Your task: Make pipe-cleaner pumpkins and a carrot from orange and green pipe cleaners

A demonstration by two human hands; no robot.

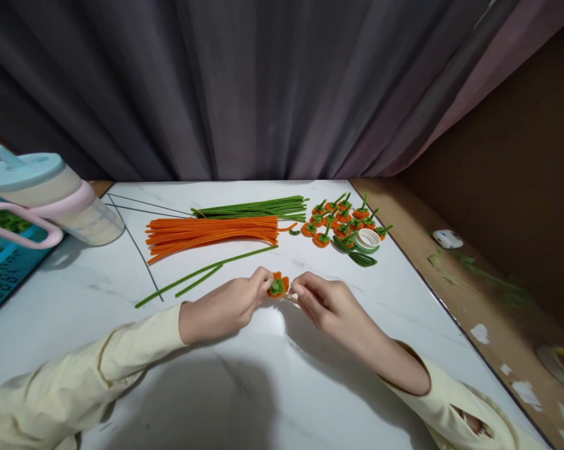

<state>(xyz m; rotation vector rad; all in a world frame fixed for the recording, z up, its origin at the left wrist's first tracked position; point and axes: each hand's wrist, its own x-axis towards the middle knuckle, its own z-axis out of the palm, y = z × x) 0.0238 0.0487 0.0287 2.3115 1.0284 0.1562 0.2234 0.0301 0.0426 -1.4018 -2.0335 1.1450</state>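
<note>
Between my two hands is a small orange pipe-cleaner ornament with a green centre, much like a pumpkin or flower. My left hand is closed, thumb and fingers pinching its left edge. From the other side, my right hand has its fingertips pinched together at the right edge; their exact grip is partly hidden. Beyond my hands lie a bundle of orange pipe cleaners and a bundle of green pipe cleaners. Nearer, a long loose green pipe cleaner lies beside a shorter one.
Several similar orange ornaments with green stems cluster at the right, near a white ring-shaped roll and folded green pieces. At left stand a handled tumbler and a blue basket. A dark curtain hangs behind.
</note>
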